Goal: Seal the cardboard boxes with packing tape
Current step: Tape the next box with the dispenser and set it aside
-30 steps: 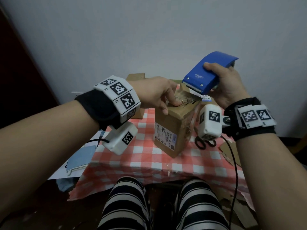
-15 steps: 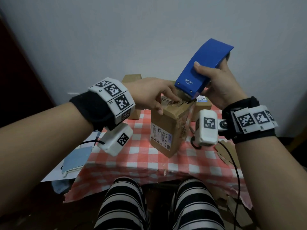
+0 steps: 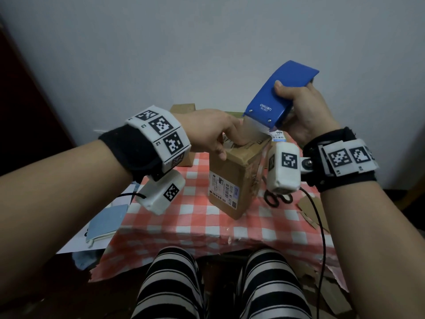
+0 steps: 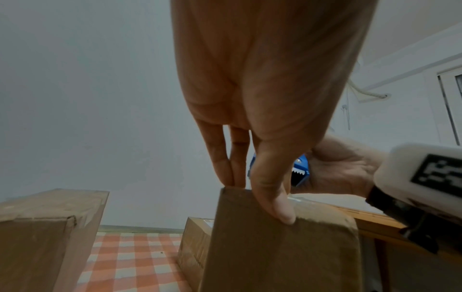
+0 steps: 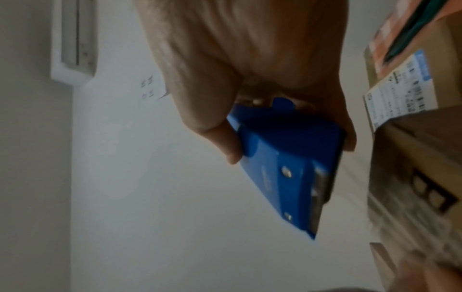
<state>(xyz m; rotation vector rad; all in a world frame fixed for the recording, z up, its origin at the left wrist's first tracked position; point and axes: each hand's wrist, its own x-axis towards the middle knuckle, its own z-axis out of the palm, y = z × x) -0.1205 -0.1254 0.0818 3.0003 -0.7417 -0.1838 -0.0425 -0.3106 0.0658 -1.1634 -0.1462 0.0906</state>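
A brown cardboard box (image 3: pixel 230 180) with a white shipping label stands upright on the red-and-white checked tablecloth (image 3: pixel 184 215). My left hand (image 3: pixel 230 146) rests on its top: straight fingers press the flap and the thumb lies at the near edge, as the left wrist view shows for the hand (image 4: pixel 260 199) and box (image 4: pixel 275 256). My right hand (image 3: pixel 294 95) grips a blue tape dispenser (image 3: pixel 280 93), tilted steeply just above the box's far right corner. A strip of clear tape (image 3: pixel 253 131) runs from its mouth to the box top. The right wrist view shows the dispenser (image 5: pixel 287 158) in my hand (image 5: pixel 290 152).
Black-handled scissors (image 3: pixel 276 199) lie right of the box, cardboard scraps (image 3: pixel 308 210) further right. More boxes stand behind (image 3: pixel 182 109) and at back right (image 3: pixel 278 134). A blue notebook on papers (image 3: pixel 108 222) lies to the left. A wall is close behind; my striped knees are below.
The right hand has tipped the dispenser steeper, its rear end rising, and a strip of tape now shows between its mouth and the box top. The left hand stays on the box.
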